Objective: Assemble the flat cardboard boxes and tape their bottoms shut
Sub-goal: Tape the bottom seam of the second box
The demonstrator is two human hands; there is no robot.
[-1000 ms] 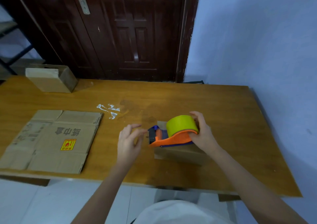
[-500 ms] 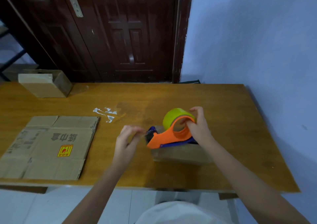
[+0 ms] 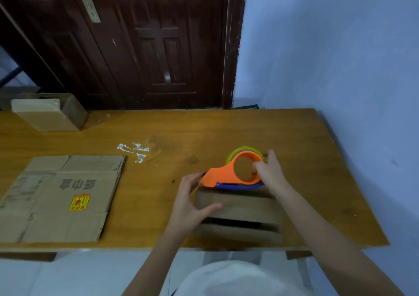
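The small cardboard box [image 3: 238, 207] stands near the front edge of the wooden table [image 3: 226, 125], its flaps folded in with a dark gap showing between them. The right hand [image 3: 269, 173] grips the ring of the orange tape dispenser [image 3: 229, 173], fingers curled round the rim, with the dispenser's nose resting on the far top edge of the box. The left hand [image 3: 188, 202] clasps the box's left end, thumb laid along the top flap, fingers reaching up beside the dispenser's mouth.

The step in hand looks like starting the strip. To do it well, the left hand should press the flaps level so the gap closes before tape crosses it, anchor the tape's end over the far edge, then the dispenser should be drawn straight along the seam under steady downward pressure. A flattened carton [image 3: 61, 196] waits at the left, and another box [image 3: 47, 114] sits at the far corner
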